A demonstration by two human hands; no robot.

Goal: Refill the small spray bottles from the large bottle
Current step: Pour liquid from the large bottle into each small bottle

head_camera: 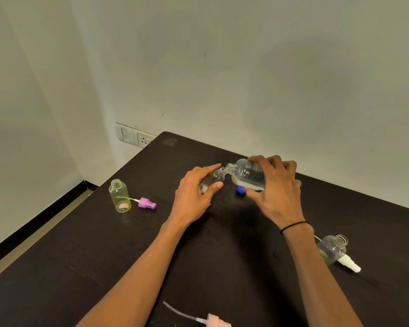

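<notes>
My right hand (275, 192) grips the large clear bottle (247, 173), tipped on its side with its open neck pointing left. That neck meets the mouth of a small clear spray bottle (214, 178), which my left hand (195, 192) holds, tilted, just above the dark table (222, 267). A little liquid lies along the large bottle's lower side. A blue cap (240, 190) lies on the table under the large bottle.
An open yellowish small bottle (120, 195) stands at the left beside a purple spray head (146, 203). Another open small bottle (332, 249) and a white spray head (350, 264) sit at the right. A pink spray head (216, 321) with its tube lies near the front edge.
</notes>
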